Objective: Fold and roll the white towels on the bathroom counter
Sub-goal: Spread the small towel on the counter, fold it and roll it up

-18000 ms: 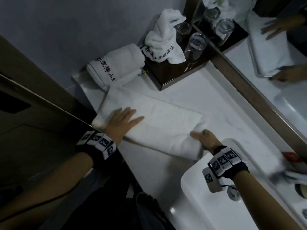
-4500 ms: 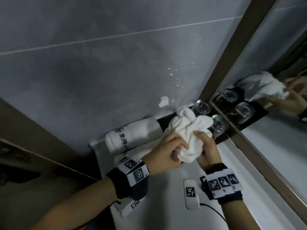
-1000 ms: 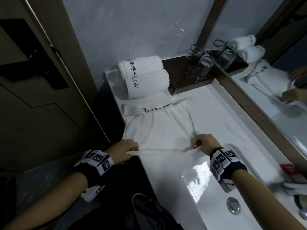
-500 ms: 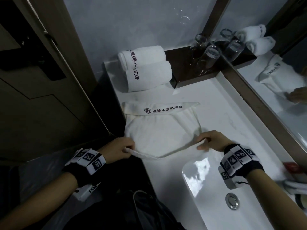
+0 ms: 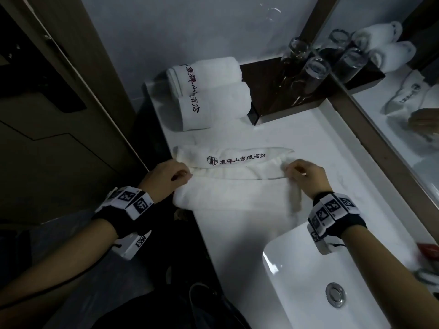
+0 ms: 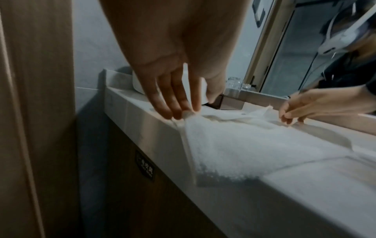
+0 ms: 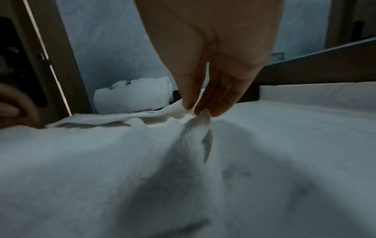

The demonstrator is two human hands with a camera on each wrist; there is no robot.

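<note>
With my left hand and right hand each pinching a corner of the towel just left of the sink (its left edge overhangs the counter), I'd guess an uneven pull skews the fold.

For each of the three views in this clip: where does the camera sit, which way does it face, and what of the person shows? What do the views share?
Head: above, looking down at the counter; both forearms, left hand and right hand, each pinching the flat towel.
Left wrist: low at the counter's front edge, facing the mirror; left fingers, right hand opposite.
Right wrist: just above the towel, facing the rolled towels; right fingers, left hand at the frame's left edge.
Shared: the flat towel, in all three.
</note>
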